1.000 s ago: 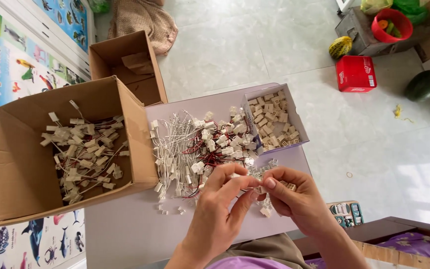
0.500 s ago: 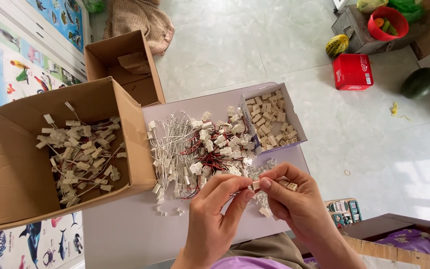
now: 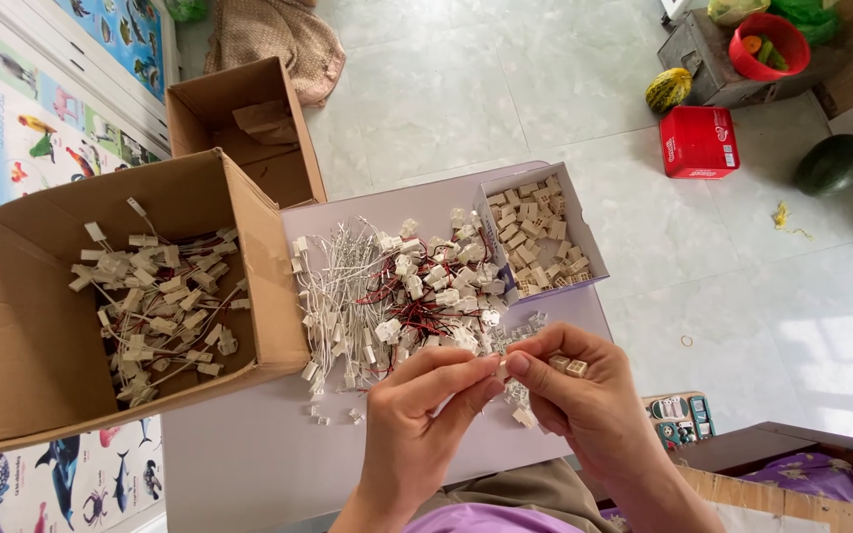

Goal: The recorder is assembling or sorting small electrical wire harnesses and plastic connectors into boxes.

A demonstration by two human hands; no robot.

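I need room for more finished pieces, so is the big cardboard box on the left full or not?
Not full. The big cardboard box has one loose layer of wired plugs; bare bottom shows.

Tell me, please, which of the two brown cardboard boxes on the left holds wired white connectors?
The larger cardboard box, the one right beside the table, holds a heap of wired connectors. The smaller box behind it holds only a scrap of cardboard.

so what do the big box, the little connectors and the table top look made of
Big box: brown corrugated cardboard, matte, with creased flaps and raw cut edges. Connectors: likely moulded plastic, off-white and slightly glossy, on thin white and red insulated wires. Table top: smooth pale lilac surface, perhaps laminate or plastic; the look leaves it open.
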